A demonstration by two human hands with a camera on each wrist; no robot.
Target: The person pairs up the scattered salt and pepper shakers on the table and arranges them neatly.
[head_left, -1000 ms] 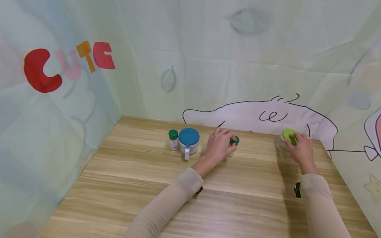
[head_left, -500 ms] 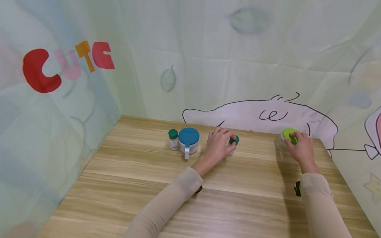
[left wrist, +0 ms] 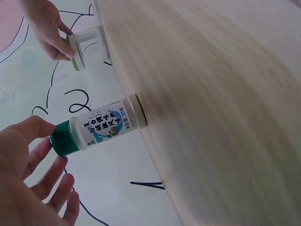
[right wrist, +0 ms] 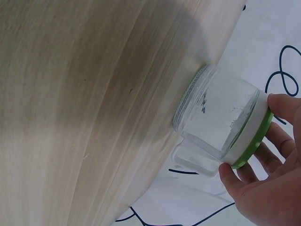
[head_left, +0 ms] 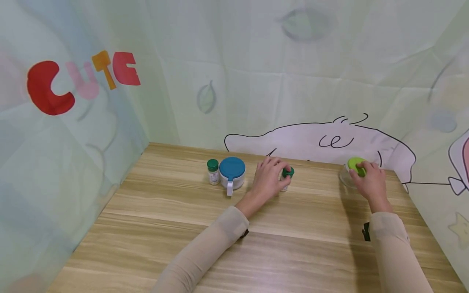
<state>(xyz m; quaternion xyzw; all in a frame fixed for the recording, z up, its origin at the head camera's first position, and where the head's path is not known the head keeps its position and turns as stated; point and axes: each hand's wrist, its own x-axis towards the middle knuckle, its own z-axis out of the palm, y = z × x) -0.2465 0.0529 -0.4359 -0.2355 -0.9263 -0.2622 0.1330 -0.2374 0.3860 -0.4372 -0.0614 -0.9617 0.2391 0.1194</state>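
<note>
My left hand [head_left: 268, 178] pinches the green cap of a small spice shaker [left wrist: 106, 123] between thumb and fingers. The shaker stands upright on the table, its printed label plain in the left wrist view. Over on the right, my right hand [head_left: 371, 184] holds the green-and-white lid [right wrist: 251, 134] of a clear glass jar [right wrist: 221, 106] by its edge. That jar has a handle on its side and stands on the tabletop; only clear glass and a few specks show within it.
A white pot with a blue lid [head_left: 232, 167] and a handle stands left of my left hand. Touching or nearly touching it is another green-capped shaker [head_left: 213, 172]. A printed cloth backdrop [head_left: 249, 101] rises behind the wooden table [head_left: 176, 228].
</note>
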